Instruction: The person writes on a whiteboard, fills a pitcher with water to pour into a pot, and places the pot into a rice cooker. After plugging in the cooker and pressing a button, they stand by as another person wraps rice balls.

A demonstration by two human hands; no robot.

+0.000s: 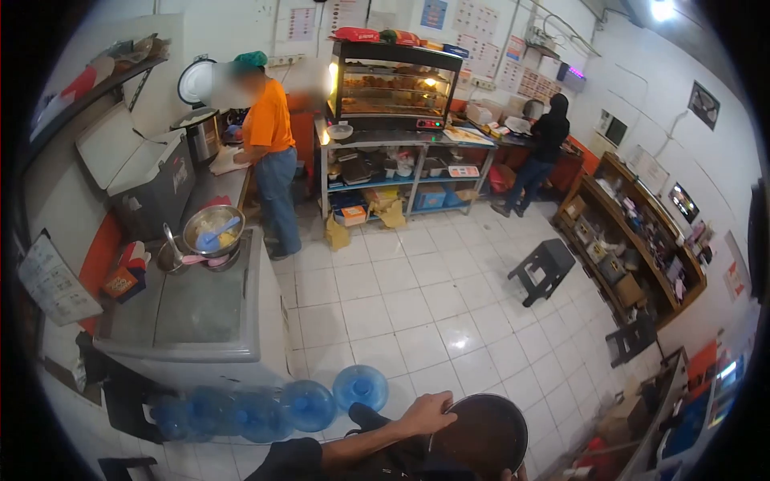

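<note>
A round dark pot [485,437] with a dark inside sits at the bottom of the view, close to my body. My left hand [429,413] reaches in from the lower left in a dark sleeve, and its fingers curl over the pot's left rim. Only a sliver of my right hand [512,474] shows at the pot's lower right edge, touching the rim. The frame's bottom edge cuts off the rest of that hand and the pot's underside.
Several blue water jugs [309,405] lie in front of a grey chest freezer [200,313] bearing a metal bowl [212,231]. One person in an orange shirt [269,152] works at the left counter; another in black [545,144] stands far right. A black stool [545,268] stands on the tiled floor.
</note>
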